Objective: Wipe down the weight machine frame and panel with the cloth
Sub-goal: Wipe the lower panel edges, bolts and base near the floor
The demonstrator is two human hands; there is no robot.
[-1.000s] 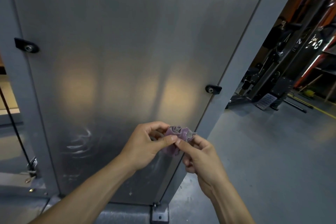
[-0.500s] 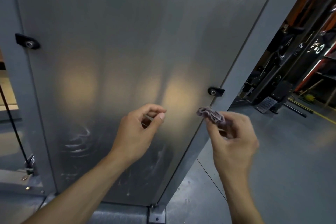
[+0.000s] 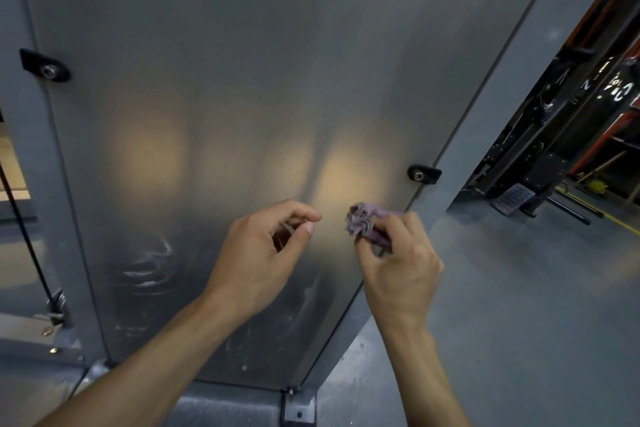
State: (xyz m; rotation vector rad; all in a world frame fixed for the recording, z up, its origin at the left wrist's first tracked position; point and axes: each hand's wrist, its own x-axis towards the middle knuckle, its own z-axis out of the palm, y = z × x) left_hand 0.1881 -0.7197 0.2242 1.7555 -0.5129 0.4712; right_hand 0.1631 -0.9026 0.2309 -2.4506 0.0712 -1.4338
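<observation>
Since a second ago, pulled apart: left hand [image 3: 258, 258] off the cloth [image 3: 363, 224], right hand [image 3: 398, 262] alone carrying it, both raised a little against the panel [image 3: 242, 97]. Cloth now a small purple crumpled wad at about 4 o'clock from frame centre, pinched between right thumb and curled fingers, just in front of the panel near its right edge; whether touching the surface, cannot tell. Left hand to the cloth's 9 o'clock, near but apart, fingers curled with thumb and forefinger tips close together, nothing visibly held. Streaky white smears on the lower panel at 7 o'clock from the left hand. Grey frame upright [image 3: 485, 135] slanting along the panel's right side, from 1 o'clock down to 6 o'clock, a black bolted clip [image 3: 423, 174] on it just at the cloth's 1 o'clock. Matching black clip [image 3: 44, 65] on the left upright at 10 o'clock. Thin black cable [image 3: 24, 236] running down at far 9 o'clock to a metal fitting near the base. Bolted foot plate [image 3: 298, 409] at 6 o'clock. Grey floor [image 3: 536, 305] at 4 o'clock; other dark gym machines [image 3: 554, 135] with orange parts at 2 to 3 o'clock, well apart.
</observation>
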